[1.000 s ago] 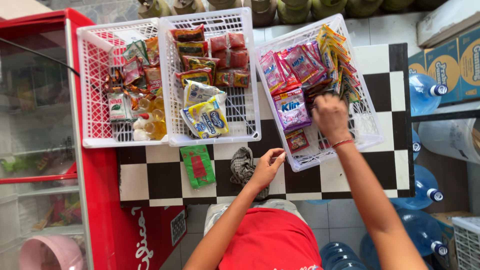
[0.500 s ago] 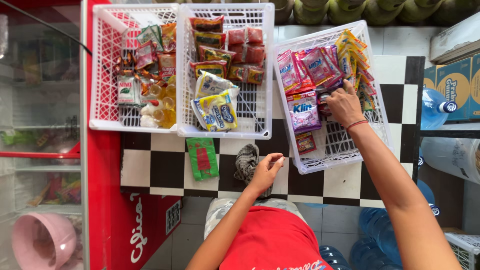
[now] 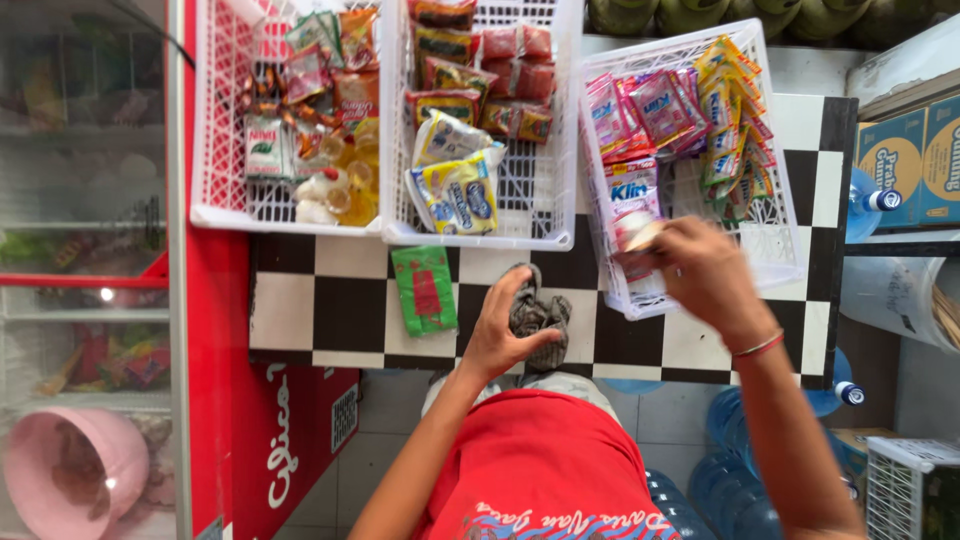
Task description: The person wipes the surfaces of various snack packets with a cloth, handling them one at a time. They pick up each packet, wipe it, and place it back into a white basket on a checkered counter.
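Head view: a grey crumpled cloth [image 3: 541, 318] is seen on the checkered table [image 3: 340, 300], just below the middle white basket [image 3: 560, 150]. The left hand [image 3: 505, 330] is laid against the cloth's left side, fingers curled onto it, forearm raised from the red shirt [image 3: 540, 470]. The right hand [image 3: 700, 270] is closed on a small packet [image 3: 640, 235] at the near edge of the right basket [image 3: 790, 240], right of the cloth, arm stretched forward. A green sachet [image 3: 425, 290] lies left of the cloth.
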